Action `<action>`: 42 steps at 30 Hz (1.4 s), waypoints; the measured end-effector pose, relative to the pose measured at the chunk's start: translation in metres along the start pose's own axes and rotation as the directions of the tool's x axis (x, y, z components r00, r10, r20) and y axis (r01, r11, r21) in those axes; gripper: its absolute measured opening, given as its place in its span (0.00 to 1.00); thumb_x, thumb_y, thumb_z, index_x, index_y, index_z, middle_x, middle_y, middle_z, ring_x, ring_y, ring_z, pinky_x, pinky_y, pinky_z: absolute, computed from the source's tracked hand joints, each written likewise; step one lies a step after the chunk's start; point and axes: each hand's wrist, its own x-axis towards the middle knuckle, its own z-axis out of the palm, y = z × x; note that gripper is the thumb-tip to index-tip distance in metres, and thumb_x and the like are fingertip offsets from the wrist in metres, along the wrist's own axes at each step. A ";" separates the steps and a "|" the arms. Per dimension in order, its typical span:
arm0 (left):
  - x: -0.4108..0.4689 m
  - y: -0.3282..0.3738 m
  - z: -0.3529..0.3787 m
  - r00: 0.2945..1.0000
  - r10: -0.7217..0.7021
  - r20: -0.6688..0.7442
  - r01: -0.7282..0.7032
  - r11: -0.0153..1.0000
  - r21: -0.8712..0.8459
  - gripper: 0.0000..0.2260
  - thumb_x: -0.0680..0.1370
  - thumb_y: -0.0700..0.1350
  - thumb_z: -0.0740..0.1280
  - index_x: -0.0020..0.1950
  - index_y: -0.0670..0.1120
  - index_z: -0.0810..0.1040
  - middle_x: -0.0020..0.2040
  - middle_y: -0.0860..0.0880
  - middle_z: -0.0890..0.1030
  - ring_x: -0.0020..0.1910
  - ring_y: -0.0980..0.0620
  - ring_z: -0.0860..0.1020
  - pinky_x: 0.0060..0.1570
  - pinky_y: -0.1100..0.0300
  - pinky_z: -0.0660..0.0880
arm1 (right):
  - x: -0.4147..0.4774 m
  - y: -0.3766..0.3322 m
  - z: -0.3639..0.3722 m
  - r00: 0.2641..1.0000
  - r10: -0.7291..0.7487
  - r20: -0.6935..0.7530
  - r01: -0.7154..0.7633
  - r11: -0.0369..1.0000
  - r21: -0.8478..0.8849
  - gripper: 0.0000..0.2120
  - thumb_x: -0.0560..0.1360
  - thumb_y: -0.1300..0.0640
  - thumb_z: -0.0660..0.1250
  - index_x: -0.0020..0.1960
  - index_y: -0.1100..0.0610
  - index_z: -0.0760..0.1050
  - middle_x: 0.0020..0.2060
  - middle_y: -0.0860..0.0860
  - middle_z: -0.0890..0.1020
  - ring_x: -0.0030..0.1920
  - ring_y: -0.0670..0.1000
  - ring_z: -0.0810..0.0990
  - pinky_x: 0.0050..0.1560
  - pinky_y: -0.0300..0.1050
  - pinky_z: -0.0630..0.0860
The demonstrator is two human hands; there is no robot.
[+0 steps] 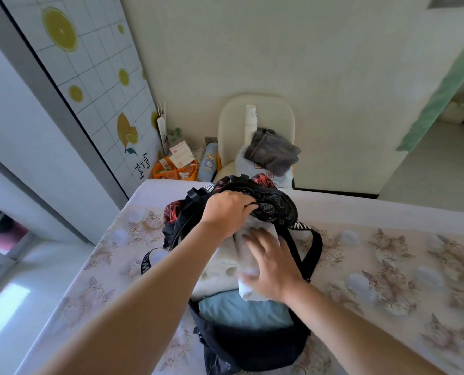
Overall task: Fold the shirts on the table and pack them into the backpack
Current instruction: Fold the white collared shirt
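backpack [252,347]: white lettering on strap [316,249], illegible here.

A: What is the person wearing?
B: Only bare arms are in view. The left forearm [144,301], in the lower left of the frame, is uncovered right up to the left hand [226,212].
A: And the other side?
B: The same. The right forearm [361,334], lower right, is uncovered, and the right hand [273,269] is bare and slightly blurred.

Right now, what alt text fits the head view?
The left hand grips the open flap of a black backpack while the right hand presses a folded white shirt in, over a light blue shirt, on a floral-covered table.
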 end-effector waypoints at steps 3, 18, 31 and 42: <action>-0.001 0.002 0.002 0.999 -0.030 -0.019 0.029 0.998 -0.053 0.13 0.82 0.54 0.62 0.57 0.52 0.84 0.52 0.53 0.85 0.53 0.51 0.81 0.49 0.54 0.77 | -0.031 -0.004 0.011 0.995 0.017 0.099 -0.010 0.997 -0.074 0.56 0.62 0.27 0.59 0.82 0.51 0.44 0.81 0.56 0.45 0.80 0.60 0.44 0.69 0.68 0.61; -0.005 -0.012 -0.013 0.975 0.024 -0.222 -0.053 0.991 -0.123 0.09 0.79 0.49 0.67 0.53 0.51 0.86 0.48 0.53 0.86 0.46 0.50 0.83 0.42 0.57 0.78 | 0.020 0.018 0.007 0.990 -0.133 0.052 0.133 0.991 0.007 0.36 0.70 0.59 0.67 0.77 0.49 0.62 0.80 0.52 0.57 0.80 0.58 0.53 0.69 0.63 0.67; 0.001 -0.012 -0.008 0.987 0.032 0.157 0.001 0.979 -0.202 0.16 0.82 0.54 0.62 0.66 0.52 0.79 0.64 0.53 0.80 0.65 0.53 0.75 0.64 0.56 0.71 | 0.048 0.003 -0.004 0.947 0.164 0.276 -0.169 0.986 -0.008 0.42 0.77 0.38 0.60 0.81 0.52 0.42 0.79 0.54 0.54 0.77 0.60 0.55 0.75 0.62 0.54; 0.009 0.088 0.019 0.983 0.032 0.182 0.019 0.962 -0.274 0.13 0.79 0.55 0.62 0.58 0.56 0.81 0.59 0.55 0.81 0.59 0.51 0.77 0.58 0.52 0.75 | -0.060 0.069 -0.086 0.958 0.271 0.092 -0.283 0.943 0.173 0.18 0.82 0.46 0.56 0.66 0.51 0.76 0.62 0.47 0.80 0.60 0.50 0.78 0.58 0.47 0.75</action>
